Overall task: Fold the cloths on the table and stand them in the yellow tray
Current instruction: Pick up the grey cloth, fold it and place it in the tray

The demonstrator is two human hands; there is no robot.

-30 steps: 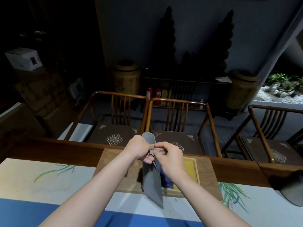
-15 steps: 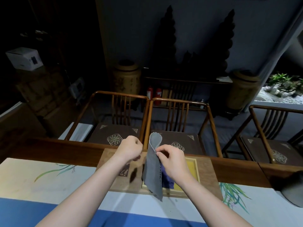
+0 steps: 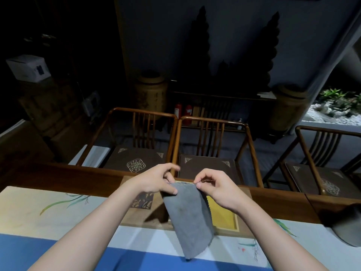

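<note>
A grey cloth [image 3: 190,220] hangs in the air above the table, spread flat and facing me. My left hand [image 3: 156,179] pinches its top left corner and my right hand [image 3: 215,189] pinches its top right corner. Behind the cloth lies the yellow tray [image 3: 222,215] set in a brown wooden board [image 3: 140,214]. The cloth hides most of the tray's left part and whatever stands in it.
The table carries a painted runner [image 3: 58,210] with a blue band [image 3: 39,251] near me. Wooden chairs [image 3: 211,145] stand along the far edge. A dark grey cloth [image 3: 349,229] lies at the right edge of the table.
The cloth hung as a narrow strip, held edge-on by my right hand. Now my left hand has taken the other top corner and both hands have spread it wide and flat.
</note>
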